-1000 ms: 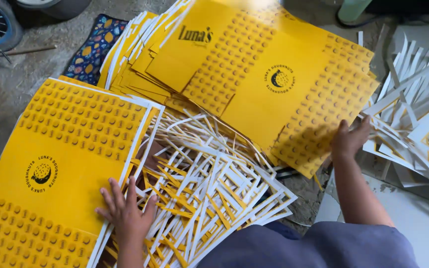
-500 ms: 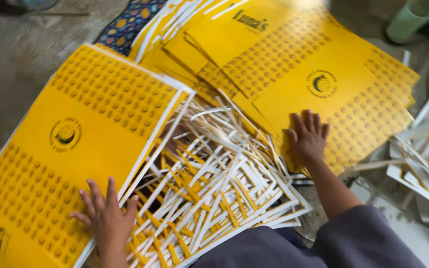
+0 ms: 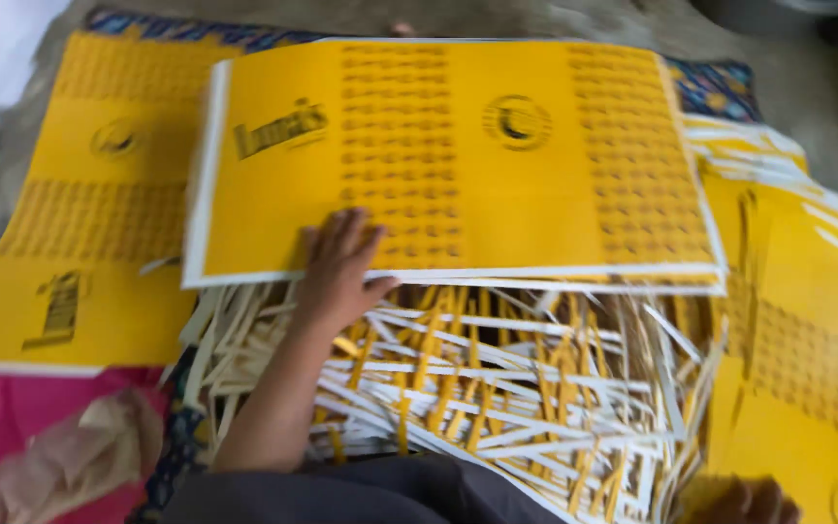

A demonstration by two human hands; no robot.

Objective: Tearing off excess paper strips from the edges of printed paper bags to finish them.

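— Where are the hands, from where you stand?

— The left hand lies flat, fingers spread, palm down on the near edge of the big yellow printed sheet. It pinches nothing that I can see, only presses on it. The right hand is down at the bottom corner of the view, mostly cut off; I cannot tell whether it is open or closed. It sits at the near end of the yellow stack on that side.

— And the sheet itself?

— Straight ahead of the person, just beyond the heap of white and yellow paper strips. Its long axis runs left to right, across the body, and the near white-bordered edge overhangs the strips. The left hand is on it; the right is well apart, down and to the side.

— So whichever way it goes, the left has it?

— I'd judge so. It bears near the left end of that edge, so the far end is free to swing.

— What else lies about?

— Another yellow sheet lies farther left, with pink cloth below it.
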